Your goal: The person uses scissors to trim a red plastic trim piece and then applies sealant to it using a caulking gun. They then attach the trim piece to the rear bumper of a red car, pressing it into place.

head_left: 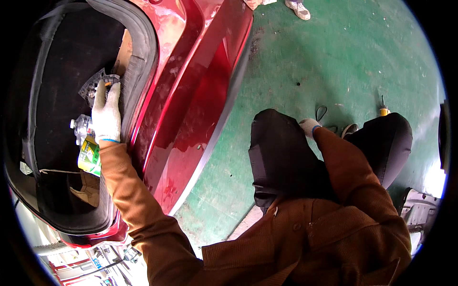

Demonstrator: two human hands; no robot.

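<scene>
My left hand, in a white knitted glove, reaches into the open trunk of a red car. Its thumb and a finger grip a small dark mechanical part with an orange bit on it. Beneath this part lies a black, mesh-like piece. Beside my wrist is a clear plastic bottle with a pale cap; a green and yellow labelled container is partly covered by my sleeve. My right hand, gloved too, rests down by my knee, its fingers hidden from view.
A black rubber seal rims the trunk opening. Cardboard lies inside. On the green floor are a yellow-handled screwdriver and a black cord loop. Another person's shoe shows at the top. A grey panel stands at right.
</scene>
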